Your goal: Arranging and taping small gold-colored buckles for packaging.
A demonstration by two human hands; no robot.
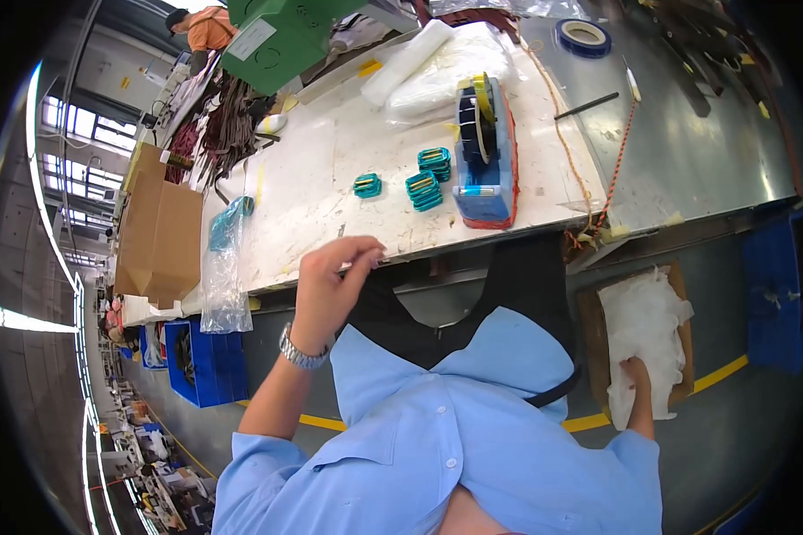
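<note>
Several pieces of the white plastic film [642, 308] could have been dragged out together by the right hand [634, 371], since they were bunched loosely above the carton [591, 312]. Its fingers were hidden in the film; their spread and hold could not be told. The left hand's [326, 281] fingers were pressed together near the table [312, 196], nothing clearly held.

My shirt [433, 437] is soft, matt blue cloth and my watch [303, 353] shiny metal, while the white tabletop [308, 201] looks scuffed, the metal surface [718, 147] smooth and gleaming, the tape dispenser [484, 205] hard blue plastic, the clear bag [227, 303] glossy, crinkled plastic, and the white sheeting [638, 308] thin and rumpled.
</note>
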